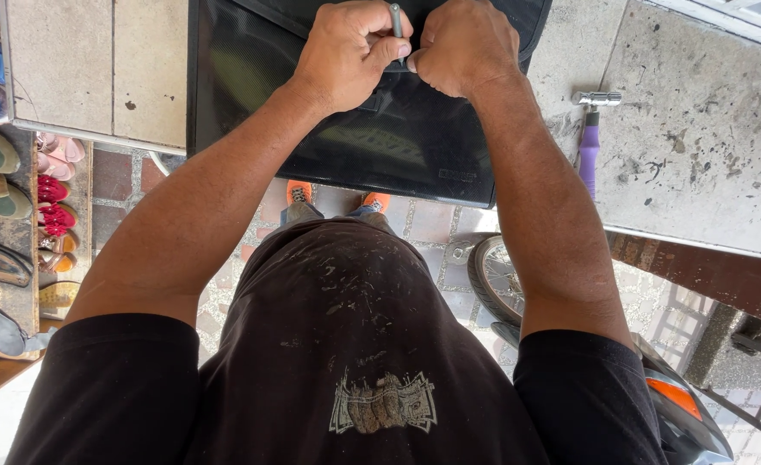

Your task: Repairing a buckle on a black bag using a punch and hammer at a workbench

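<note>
Item: black bag (pixel 398 138), flat on the stone counter (pixel 708 146); contents hidden. Your left hand (pixel 346 56) pinches a thin metal tool (pixel 395 19) upright; your right hand (pixel 462 47) is clenched on the bag's top edge. Nearby: purple-handled hammer (pixel 590 142); shoes (pixel 19 207) left.

Light: bright daylight | Shadows: soft | Focus: sharp | Edges: perhaps slight wide-angle bending

To your right, a purple-handled hammer (pixel 590 138) lies on the stained bench (pixel 708 146). Rows of shoes (pixel 6 198) sit at your left, and a wheel (pixel 494 280) stands below.
</note>
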